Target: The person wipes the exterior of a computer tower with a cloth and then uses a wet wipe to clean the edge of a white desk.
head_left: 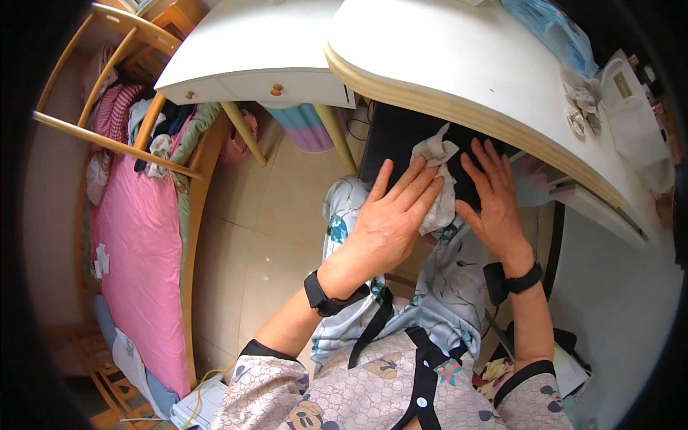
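My left hand [390,226] lies with fingers stretched on a crumpled, greyish-stained white wipe [435,149], its fingertips pressing on the left side of it. Under the wipe is a flat black surface [390,132], tucked below the curved edge of a white desk [430,50] and reaching over my knees. On the right, my right hand [494,204] is spread open, with its fingers over the black surface and its thumb close to the wipe's right edge. What the black thing is cannot be made out. Each wrist wears a black band.
A second white desk with a small drawer [287,86] stands at the far left, a blue and purple bin [304,129] beneath it. A bed with pink bedding [140,251] lies left. Blue plastic bag [555,32] and crumpled tissues [582,104] sit on the right desktop.
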Demonstrator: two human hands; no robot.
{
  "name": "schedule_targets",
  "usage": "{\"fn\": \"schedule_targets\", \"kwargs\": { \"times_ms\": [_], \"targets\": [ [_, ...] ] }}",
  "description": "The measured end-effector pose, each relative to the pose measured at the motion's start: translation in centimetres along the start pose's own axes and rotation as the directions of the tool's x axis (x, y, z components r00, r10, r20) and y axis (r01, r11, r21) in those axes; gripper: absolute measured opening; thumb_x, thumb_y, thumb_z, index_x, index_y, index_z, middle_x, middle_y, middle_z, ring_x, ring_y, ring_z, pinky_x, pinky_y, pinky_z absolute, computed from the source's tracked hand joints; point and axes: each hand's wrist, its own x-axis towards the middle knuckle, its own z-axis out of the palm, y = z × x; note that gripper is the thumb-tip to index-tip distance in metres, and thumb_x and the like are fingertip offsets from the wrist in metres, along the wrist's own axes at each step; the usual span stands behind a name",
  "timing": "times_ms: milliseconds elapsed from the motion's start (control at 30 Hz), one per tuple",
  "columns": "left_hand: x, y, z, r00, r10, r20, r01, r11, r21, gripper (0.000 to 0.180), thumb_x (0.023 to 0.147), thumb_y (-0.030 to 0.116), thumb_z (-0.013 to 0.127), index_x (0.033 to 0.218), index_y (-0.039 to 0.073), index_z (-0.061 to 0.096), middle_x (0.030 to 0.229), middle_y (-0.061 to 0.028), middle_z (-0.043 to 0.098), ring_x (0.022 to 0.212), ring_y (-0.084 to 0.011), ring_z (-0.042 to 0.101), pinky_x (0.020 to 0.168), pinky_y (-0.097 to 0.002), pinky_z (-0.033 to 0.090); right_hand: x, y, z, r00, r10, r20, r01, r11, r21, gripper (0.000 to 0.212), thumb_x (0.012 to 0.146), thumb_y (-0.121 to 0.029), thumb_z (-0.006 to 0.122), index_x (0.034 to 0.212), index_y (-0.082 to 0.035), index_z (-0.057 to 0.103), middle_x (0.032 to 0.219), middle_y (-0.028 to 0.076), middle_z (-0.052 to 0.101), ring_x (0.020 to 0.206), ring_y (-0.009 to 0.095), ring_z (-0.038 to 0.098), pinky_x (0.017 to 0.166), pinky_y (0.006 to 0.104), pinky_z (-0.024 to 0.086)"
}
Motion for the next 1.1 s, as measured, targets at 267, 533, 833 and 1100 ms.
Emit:
{"fn": "schedule_targets", "kwargs": {
  "times_ms": [267,533,833,1100],
  "targets": [
    [2.0,-3.4,-2.1,0.971,-0.213,-0.108,0.228,0.963,0.142,0.065,0.072,-0.005,0.048,0.136,-0.004,0.038,0.143,-0.0221,0.036,0.137,-0.0351,0.029,0.113,-0.05,0.02,0.0,-0.2,-0.3,1.0,0.011,-0.009,-0.011,0.999,0.037,0.063,0.084,-0.041,0.064,0.134,-0.006,0.047,0.146,0.014,0.037,0.137,0.034,0.03,0.111,0.0514,0.023],
    [1.7,2.2,0.8,0.995,0.03,0.093,-0.032,0.999,0.016,0.071,0.067,-0.007,0.051,0.137,-0.006,0.037,0.14,-0.0238,0.039,0.137,-0.0365,0.03,0.112,-0.0498,0.022,-0.3,1.1,0.0,1.0,0.019,-0.001,-0.018,0.992,0.124,0.09,0.069,-0.02,0.077,0.142,0.0,0.029,0.149,0.017,0.028,0.14,0.033,0.024,0.114,0.0455,0.023],
    [-0.6,-3.2,-1.5,0.96,-0.269,-0.074,0.269,0.963,-0.019,0.07,0.073,-0.013,0.044,0.141,0.0,0.033,0.147,-0.0226,0.029,0.138,-0.0374,0.027,0.111,-0.0454,0.025,-3.2,3.3,1.0,0.964,0.264,0.027,-0.244,0.843,0.479,0.104,0.072,-0.037,0.078,0.148,-0.006,0.014,0.151,0.021,0.023,0.139,0.037,0.024,0.112,0.0416,0.027],
    [0.8,-4.1,-0.5,0.974,-0.194,-0.118,0.196,0.981,0.005,0.075,0.075,-0.017,0.045,0.144,0.003,0.026,0.151,-0.0231,0.019,0.137,-0.0404,0.027,0.108,-0.0423,0.034,-1.6,4.3,0.4,0.92,0.358,0.16,-0.384,0.737,0.556,0.102,0.074,-0.038,0.078,0.15,-0.013,0.014,0.146,0.025,0.032,0.119,0.034,0.051,0.097,0.0381,0.044]
  ]
}}
